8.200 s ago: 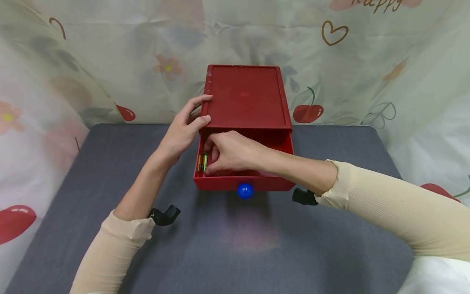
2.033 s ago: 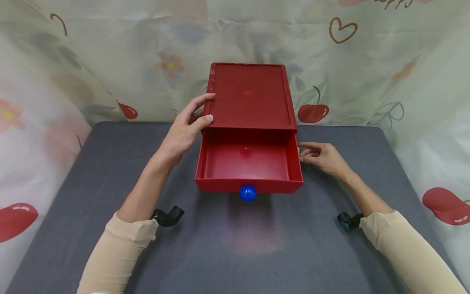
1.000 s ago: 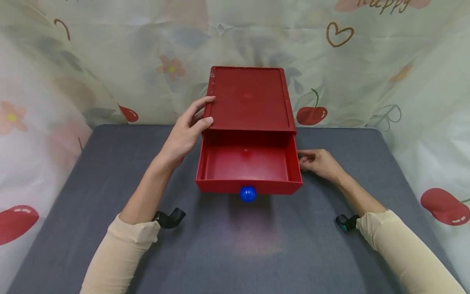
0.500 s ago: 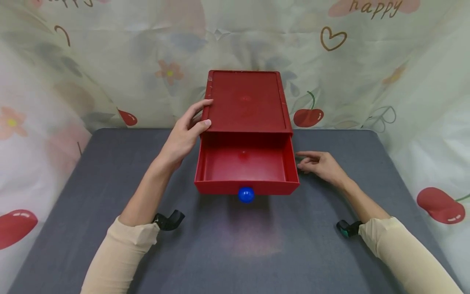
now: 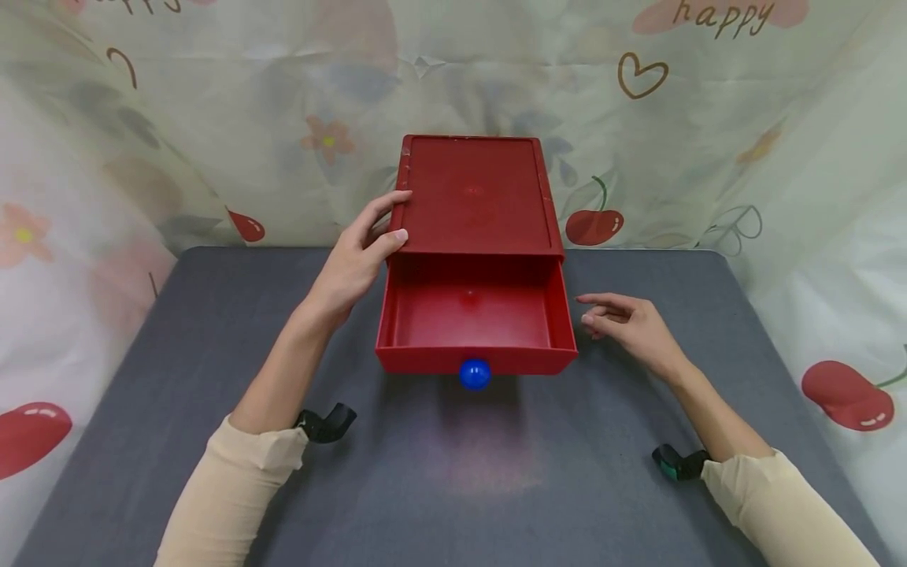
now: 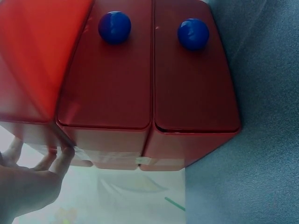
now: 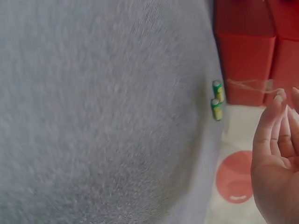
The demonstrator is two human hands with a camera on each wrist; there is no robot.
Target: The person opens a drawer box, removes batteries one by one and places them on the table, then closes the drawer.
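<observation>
A red drawer cabinet (image 5: 476, 197) stands at the back of the table, its top drawer (image 5: 476, 361) pulled out, with a blue knob (image 5: 475, 374) on the front. My left hand (image 5: 349, 264) rests against the cabinet's upper left edge, thumb and fingertips touching it. To the right of the drawer, my right hand (image 5: 634, 327) hovers with loosely bent fingers and nothing in them. In the right wrist view, two small green-and-yellow batteries (image 7: 217, 110) lie on the table close beside the cabinet. The cabinet hides them in the head view.
Below the pulled-out drawer, two shut drawers (image 6: 196, 84) with blue knobs show in the left wrist view. A grey cloth-like surface covers the table (image 5: 489, 504). A patterned curtain (image 5: 283, 118) hangs right behind the cabinet.
My right hand, earlier inside the drawer beside two batteries, moved to the cabinet's right side, let go of what it held there and drew slightly away rightward. My left hand stayed put.
</observation>
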